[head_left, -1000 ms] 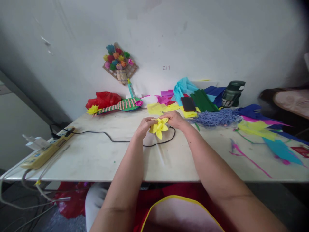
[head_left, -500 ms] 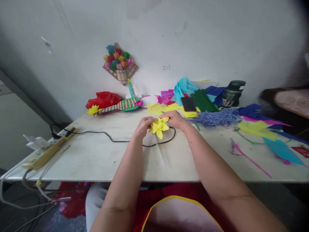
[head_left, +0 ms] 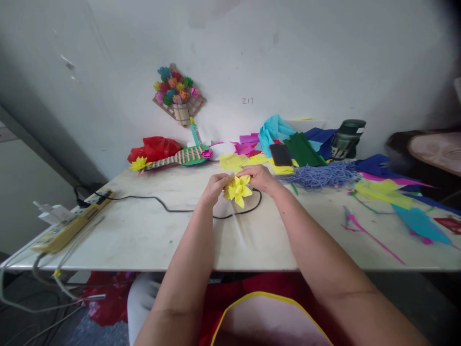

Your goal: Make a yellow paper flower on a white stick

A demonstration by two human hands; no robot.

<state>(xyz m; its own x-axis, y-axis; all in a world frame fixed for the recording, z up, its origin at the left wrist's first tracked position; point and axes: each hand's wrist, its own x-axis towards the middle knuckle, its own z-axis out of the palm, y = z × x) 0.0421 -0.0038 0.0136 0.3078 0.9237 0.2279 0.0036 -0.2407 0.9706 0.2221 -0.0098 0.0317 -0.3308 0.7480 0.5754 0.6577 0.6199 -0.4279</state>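
Note:
A yellow paper flower point(head_left: 237, 191) is held above the white table point(head_left: 144, 235) between both my hands. My left hand point(head_left: 214, 187) pinches its left side with closed fingers. My right hand point(head_left: 260, 177) grips its upper right side, fingers curled over the petals. A black cable point(head_left: 173, 207) loops on the table just beneath the flower.
Coloured paper sheets point(head_left: 284, 139), a black phone point(head_left: 281, 154), a lilac yarn pile point(head_left: 320, 175) and a dark flask point(head_left: 345, 139) lie at the back right. A striped craft piece with flowers point(head_left: 173, 158) and red bag point(head_left: 154, 148) lie back left. A power strip point(head_left: 68, 226) sits at the left edge.
My hands have shifted only slightly; the flower is turned a little between the fingers.

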